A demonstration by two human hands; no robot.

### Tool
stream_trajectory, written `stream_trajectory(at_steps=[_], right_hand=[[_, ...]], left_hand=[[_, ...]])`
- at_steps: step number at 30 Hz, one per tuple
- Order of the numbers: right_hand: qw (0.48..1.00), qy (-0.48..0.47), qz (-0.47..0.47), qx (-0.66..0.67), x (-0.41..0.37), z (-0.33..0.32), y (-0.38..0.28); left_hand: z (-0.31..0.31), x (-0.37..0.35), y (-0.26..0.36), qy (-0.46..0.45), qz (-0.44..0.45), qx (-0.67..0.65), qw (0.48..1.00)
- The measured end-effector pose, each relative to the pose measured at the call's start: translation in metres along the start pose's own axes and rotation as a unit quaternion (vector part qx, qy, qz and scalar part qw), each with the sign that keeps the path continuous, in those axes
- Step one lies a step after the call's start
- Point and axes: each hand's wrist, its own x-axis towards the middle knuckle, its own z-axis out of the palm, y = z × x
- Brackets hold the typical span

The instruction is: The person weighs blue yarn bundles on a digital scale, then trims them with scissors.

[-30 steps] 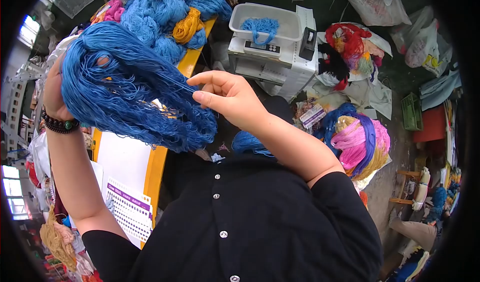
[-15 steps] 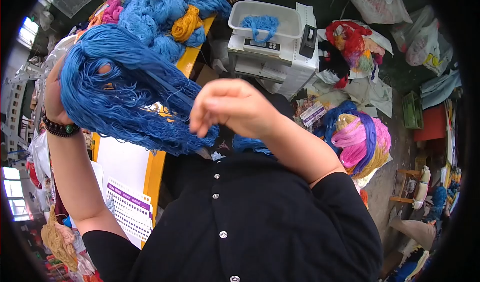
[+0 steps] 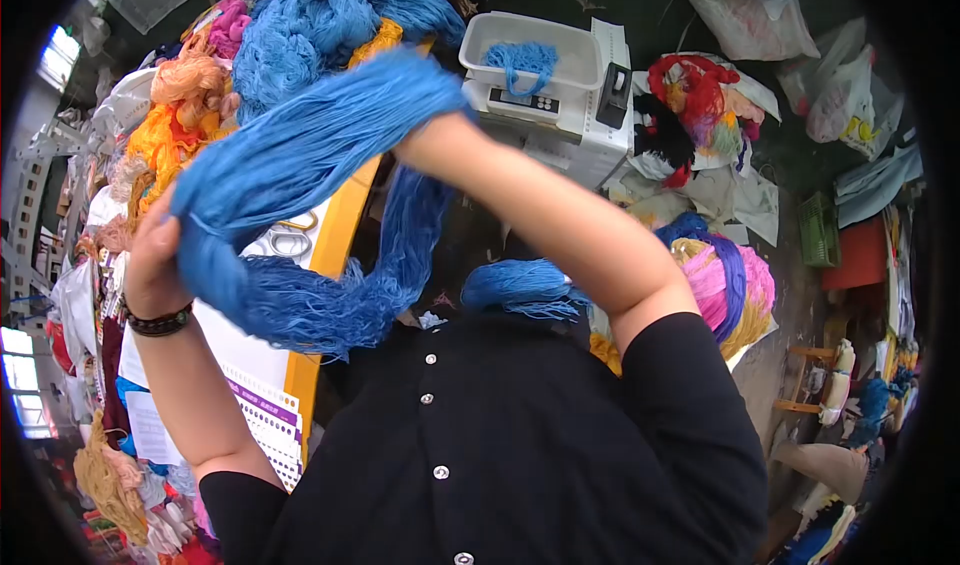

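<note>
A large skein of blue yarn [image 3: 310, 135] is spread as an open loop between my hands, in front of my chest. At its left end, my left hand [image 3: 156, 265] is closed round the strands, its thumb showing on the outside. My right hand [image 3: 437, 145] reaches into the upper right of the loop and bears the yarn. Strands drape over it and hide its fingers. The loop's lower side hangs slack, darker blue. Close to my body lies another blue skein [image 3: 525, 290], apart from both hands.
A yellow-edged table [image 3: 345, 227] on the left bears light-blue yarn [image 3: 310, 40], orange yarn [image 3: 180, 125] and printed cards [image 3: 268, 415]. Ahead, a white tub [image 3: 535, 60] with blue yarn stands on a scale. Multicoloured skeins [image 3: 735, 285] lie to the right.
My right hand, free in front of the yarn before, is now inside the loop. The skein has opened wide, and my left hand has come lower.
</note>
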Motion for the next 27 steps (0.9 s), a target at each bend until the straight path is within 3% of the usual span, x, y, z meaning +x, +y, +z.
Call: stream_trajectory(at_steps=[1, 2, 3, 4, 5, 6, 7, 8, 9, 11, 12, 14, 15, 17, 20, 21, 25, 26, 27], right_hand=[[0.999, 0.041, 0.006, 0.020, -0.001, 0.003, 0.014], [0.991, 0.093, -0.095, 0.004, 0.009, -0.009, 0.021], [0.997, 0.052, -0.037, 0.036, 0.014, -0.006, 0.016], [0.995, -0.091, 0.018, 0.039, 0.015, -0.008, 0.014], [0.970, -0.229, 0.074, 0.040, 0.023, -0.021, 0.002], [0.873, -0.458, 0.143, -0.087, 0.056, -0.058, -0.035], [0.946, -0.293, 0.110, -0.085, 0.044, -0.036, -0.030], [0.987, -0.123, 0.068, -0.078, 0.028, -0.013, -0.022], [0.986, -0.137, 0.022, -0.096, 0.027, -0.009, -0.025], [0.976, -0.167, 0.070, -0.121, 0.026, 0.005, -0.036], [0.975, -0.171, 0.096, -0.108, 0.028, 0.006, -0.043], [0.970, -0.171, 0.124, -0.121, 0.036, -0.007, -0.062], [0.976, -0.075, 0.086, -0.187, 0.028, 0.004, -0.061], [0.975, -0.055, 0.042, -0.210, 0.035, -0.022, -0.057], [0.954, -0.118, -0.021, -0.274, 0.038, -0.045, -0.029], [0.969, -0.055, 0.006, -0.239, 0.034, -0.044, -0.012], [0.925, -0.115, 0.079, -0.353, 0.017, -0.049, 0.015], [0.921, -0.129, 0.091, -0.356, 0.015, -0.050, 0.016], [0.917, -0.143, 0.105, -0.358, 0.014, -0.050, 0.017]], left_hand=[[-0.018, -0.007, -0.020, 0.001, 0.005, -0.014, 1.000], [-0.025, -0.008, -0.036, 0.010, -0.013, 0.031, 0.999], [-0.014, -0.004, -0.042, 0.065, -0.093, 0.095, 0.989], [-0.004, -0.001, -0.055, 0.118, -0.126, 0.161, 0.972], [-0.004, 0.000, -0.076, 0.095, -0.131, 0.225, 0.961], [-0.002, 0.000, -0.096, 0.009, -0.115, 0.239, 0.964], [0.029, 0.005, -0.089, -0.078, -0.148, 0.195, 0.966], [0.055, 0.010, -0.092, -0.147, -0.197, 0.046, 0.968], [0.078, 0.014, -0.101, -0.192, -0.213, 0.039, 0.957], [0.116, 0.033, -0.108, -0.289, -0.152, 0.098, 0.940], [0.132, 0.043, -0.124, -0.251, -0.101, 0.110, 0.956], [0.146, 0.068, -0.137, -0.147, -0.069, -0.001, 0.987], [0.134, 0.088, -0.167, -0.056, 0.160, 0.335, 0.927], [0.126, 0.085, -0.162, 0.000, 0.184, 0.343, 0.921], [0.089, 0.111, -0.148, 0.139, 0.251, 0.375, 0.882], [0.072, 0.120, -0.144, 0.182, 0.271, 0.385, 0.863], [0.027, 0.148, -0.128, 0.337, 0.346, 0.417, 0.770], [0.033, 0.135, -0.107, 0.303, 0.257, 0.421, 0.815], [0.032, 0.134, -0.100, 0.317, 0.289, 0.480, 0.765]])
